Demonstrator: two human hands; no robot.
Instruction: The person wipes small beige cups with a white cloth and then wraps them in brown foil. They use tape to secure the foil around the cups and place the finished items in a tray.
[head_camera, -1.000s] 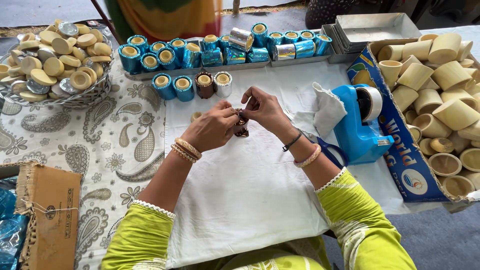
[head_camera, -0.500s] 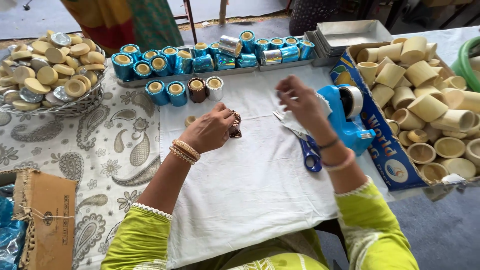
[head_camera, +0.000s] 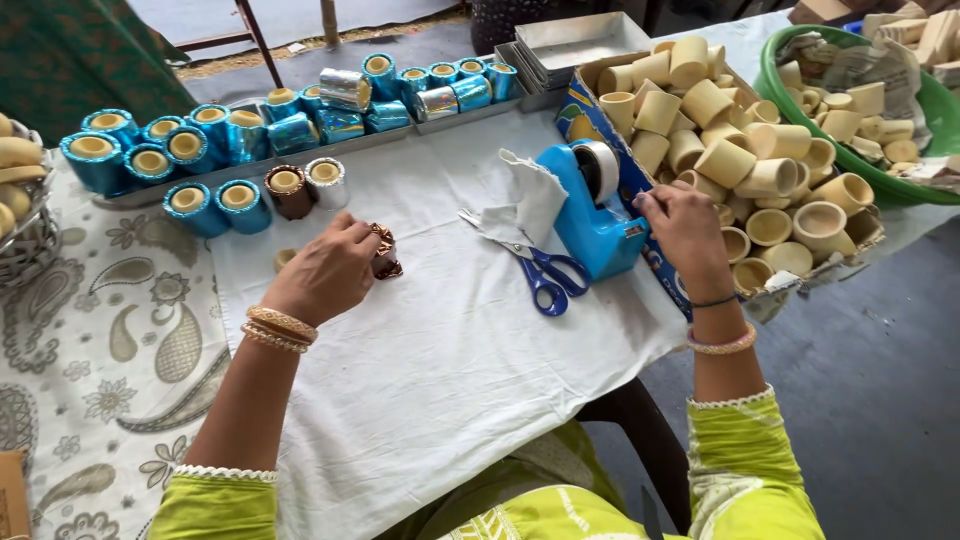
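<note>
Your left hand (head_camera: 325, 270) is gripping a small brown foil-wrapped cup (head_camera: 384, 252) left of the frame's centre, pressing it onto the white cloth (head_camera: 440, 370). Your right hand (head_camera: 685, 225) is reaching right of centre, fingertips pinching at the front of the blue tape dispenser (head_camera: 592, 205). The hands are working well apart. Blue-handled scissors (head_camera: 540, 268) are lying between them, just beside the dispenser.
</note>
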